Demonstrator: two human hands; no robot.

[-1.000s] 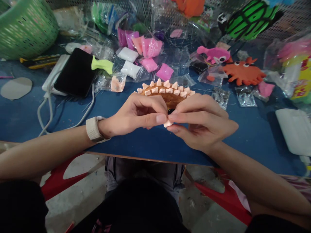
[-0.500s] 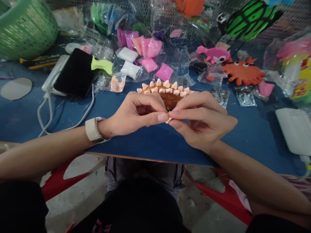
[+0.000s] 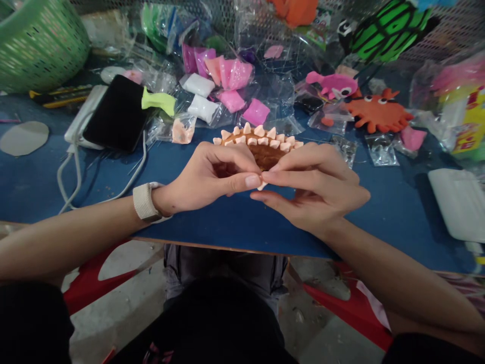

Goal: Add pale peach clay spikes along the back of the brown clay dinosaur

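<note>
A small pale-peach piece of clay [image 3: 261,186] sits between the fingertips of both hands. My left hand [image 3: 223,174] pinches it between thumb and forefinger. My right hand [image 3: 316,184] touches it with its forefinger, while the right thumb stands apart below. Just behind the hands lies a brown clay shape [image 3: 265,155] edged with two rows of pale-peach spikes; its near part is hidden by my fingers.
Clay packets, such as a pink one [image 3: 256,111] and a white one [image 3: 203,108], lie behind. A black phone [image 3: 117,114] and cable are on the left, an orange clay crab [image 3: 380,112] and white power bank [image 3: 458,202] on the right. A green basket [image 3: 41,48] stands back left.
My right thumb has moved down and left, away from the right forefinger, opening a gap under the clay piece. The left hand stays nearly still.
</note>
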